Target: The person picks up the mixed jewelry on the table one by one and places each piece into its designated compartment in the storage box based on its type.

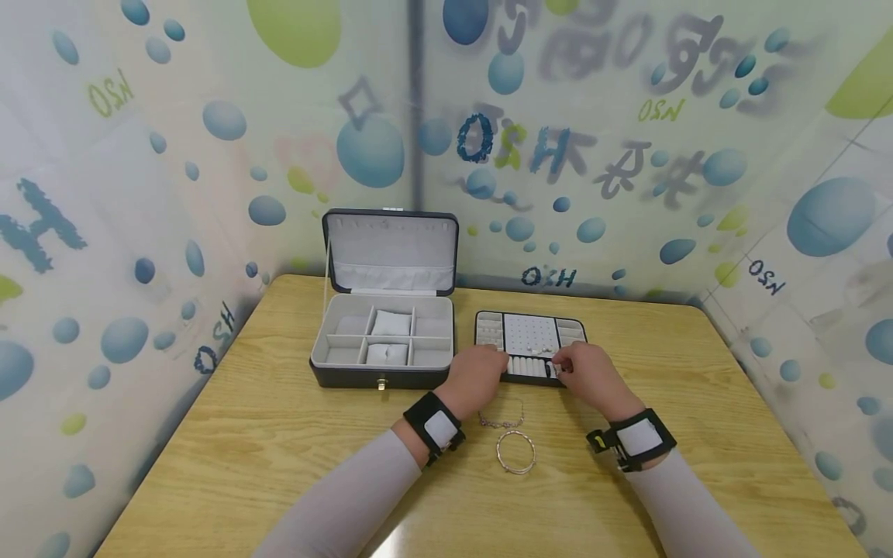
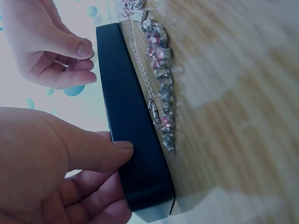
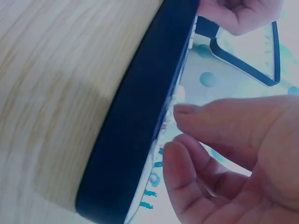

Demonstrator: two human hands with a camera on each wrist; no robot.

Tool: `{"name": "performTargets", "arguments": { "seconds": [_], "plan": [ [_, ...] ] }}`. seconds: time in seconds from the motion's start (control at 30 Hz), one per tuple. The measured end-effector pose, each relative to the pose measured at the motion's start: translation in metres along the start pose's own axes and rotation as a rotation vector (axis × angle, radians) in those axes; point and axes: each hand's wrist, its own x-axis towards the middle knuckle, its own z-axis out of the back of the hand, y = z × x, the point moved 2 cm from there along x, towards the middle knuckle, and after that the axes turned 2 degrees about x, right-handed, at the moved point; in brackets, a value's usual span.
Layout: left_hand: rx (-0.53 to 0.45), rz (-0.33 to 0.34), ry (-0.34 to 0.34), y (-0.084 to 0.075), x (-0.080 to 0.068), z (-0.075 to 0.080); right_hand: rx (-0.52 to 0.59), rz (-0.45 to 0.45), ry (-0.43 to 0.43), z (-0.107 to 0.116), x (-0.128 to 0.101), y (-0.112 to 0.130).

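Note:
A low jewelry tray [image 1: 532, 333] with dark sides lies on the table. My left hand [image 1: 477, 376] holds its near left corner, the thumb [image 2: 105, 154] pressed on the dark side wall [image 2: 135, 121]. Over the ring rolls [image 1: 526, 366], toward the tray's right end, is my right hand [image 1: 593, 376]. In the right wrist view its thumb [image 3: 210, 116] and forefinger [image 3: 180, 168] are bent with a gap between the tips, and nothing shows in it. Small earrings [image 1: 539, 351] sit on the tray's dotted panel. A chain bracelet with pink and silver beads [image 2: 159, 60] lies before the tray.
An open jewelry box [image 1: 380, 378] stands to the left, its lid [image 1: 391, 248] raised. Two small cushions [image 1: 392, 323] sit in its compartments. A round bangle [image 1: 516, 452] lies nearer me on the wooden table [image 1: 230, 465]. Patterned curtains [image 1: 593, 194] close off the back and sides.

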Motion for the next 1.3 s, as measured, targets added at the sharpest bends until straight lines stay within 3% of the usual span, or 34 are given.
{"name": "performTargets", "arguments": {
  "seconds": [0.63, 0.93, 1.3],
  "plan": [
    [-0.019, 0.001, -0.015, 0.000, 0.000, 0.001, 0.012, 0.054, 0.101, 0.001, -0.008, 0.018],
    [-0.009, 0.004, 0.013, 0.000, 0.001, 0.002, 0.022, 0.088, 0.192, -0.003, -0.011, 0.030],
    [-0.014, -0.003, -0.005, 0.000, 0.000, 0.003, 0.041, 0.112, 0.331, -0.014, -0.017, 0.040]
  ]
}}
